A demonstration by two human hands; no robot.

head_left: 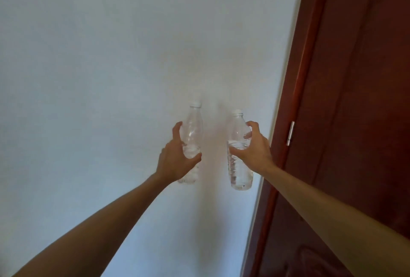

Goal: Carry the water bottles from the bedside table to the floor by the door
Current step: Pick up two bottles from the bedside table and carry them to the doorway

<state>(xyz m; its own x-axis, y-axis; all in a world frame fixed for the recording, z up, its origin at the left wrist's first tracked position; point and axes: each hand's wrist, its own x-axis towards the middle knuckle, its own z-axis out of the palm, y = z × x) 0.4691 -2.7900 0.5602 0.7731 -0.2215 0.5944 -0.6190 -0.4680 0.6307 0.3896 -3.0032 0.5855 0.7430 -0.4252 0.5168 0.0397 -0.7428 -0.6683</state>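
Carrying in progress, set-down outstanding: left hand point(177, 161) wraps one capped water bottle point(193, 130), right hand point(253, 151) wraps a second bottle point(240, 174) nearer the brown door point(355, 121), both upright, apart, before the white wall point(111, 55) left of the door; floor not in view.

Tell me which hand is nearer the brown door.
Right. The right hand grips a bottle close beside the door; the left hand holds the other bottle farther left.
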